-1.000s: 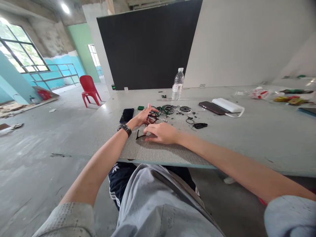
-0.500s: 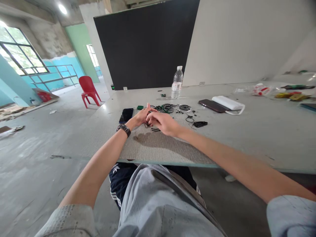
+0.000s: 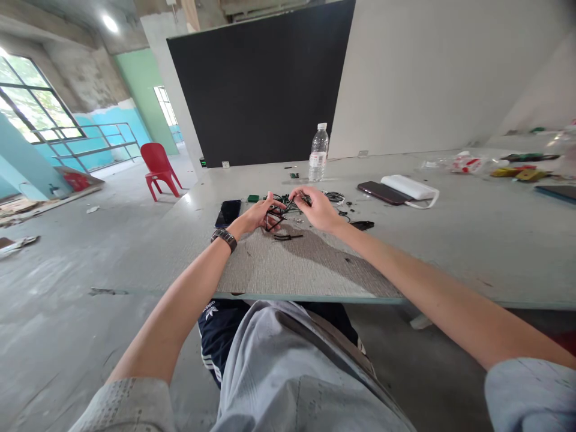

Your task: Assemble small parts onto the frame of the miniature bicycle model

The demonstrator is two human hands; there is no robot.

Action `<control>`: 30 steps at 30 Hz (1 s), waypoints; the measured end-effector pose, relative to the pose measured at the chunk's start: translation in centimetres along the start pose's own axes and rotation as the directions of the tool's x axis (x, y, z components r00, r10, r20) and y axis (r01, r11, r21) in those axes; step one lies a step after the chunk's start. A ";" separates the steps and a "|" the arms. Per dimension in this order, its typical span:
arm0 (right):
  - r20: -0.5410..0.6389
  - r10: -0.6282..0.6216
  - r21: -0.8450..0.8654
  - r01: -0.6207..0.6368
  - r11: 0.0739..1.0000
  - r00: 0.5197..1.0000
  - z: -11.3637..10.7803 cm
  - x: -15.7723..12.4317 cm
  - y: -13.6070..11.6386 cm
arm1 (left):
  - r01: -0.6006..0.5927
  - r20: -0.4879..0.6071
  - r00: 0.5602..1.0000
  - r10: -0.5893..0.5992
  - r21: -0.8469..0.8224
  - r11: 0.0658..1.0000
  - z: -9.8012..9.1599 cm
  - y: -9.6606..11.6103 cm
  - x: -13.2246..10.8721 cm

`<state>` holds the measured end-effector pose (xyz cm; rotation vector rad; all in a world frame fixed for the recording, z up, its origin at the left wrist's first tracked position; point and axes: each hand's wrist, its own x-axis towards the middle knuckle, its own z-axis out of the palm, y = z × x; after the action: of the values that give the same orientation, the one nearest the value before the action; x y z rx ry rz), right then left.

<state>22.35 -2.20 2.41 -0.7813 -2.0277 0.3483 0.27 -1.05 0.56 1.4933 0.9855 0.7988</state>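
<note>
A small black model bicycle frame (image 3: pixel 284 209) is in my left hand (image 3: pixel 258 217), its thin tubes showing between thumb and fingers. Bent and drawn together, the fingers of my right hand (image 3: pixel 318 211) are at the frame's right end; whatever they pinch is too small to make out. On the tabletop below lies a thin black fork-like part (image 3: pixel 288 237). Just behind my hands are small spoked wheels (image 3: pixel 335 197), partly covered by the right hand. A flat black piece (image 3: pixel 362 225) rests beside my right wrist.
A phone (image 3: pixel 228 213) lies left of my hands, near a green block (image 3: pixel 253 198). Behind stands a water bottle (image 3: pixel 318 157). To the right are a dark phone (image 3: pixel 384 193) and a white power bank (image 3: pixel 410 187) with a cable. Plastic wrapping (image 3: pixel 465 162) lies farther right.
My right hand has moved right and slightly up, away from my left palm. The black frame now shows between the hands, and the fork-like part on the table is more exposed.
</note>
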 end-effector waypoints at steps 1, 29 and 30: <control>0.001 0.010 -0.012 -0.010 1.000 1.000 -0.1 0.0 -0.3 | 0.000 0.002 1.000 0.000 -0.001 1.000 0.0 0.0 0.0; 0.134 0.207 0.065 -0.217 0.974 0.969 0.1 -0.5 1.0 | -0.045 0.038 0.998 0.043 0.046 0.998 0.4 0.7 -0.8; 0.121 0.200 0.051 -0.207 0.977 0.972 0.2 -0.5 0.9 | -0.044 0.034 0.998 0.043 0.045 0.998 0.5 0.6 -0.7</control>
<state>22.76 -1.84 1.53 -0.9512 -2.0366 0.5848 0.49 -1.86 1.12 1.5671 0.9544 0.7846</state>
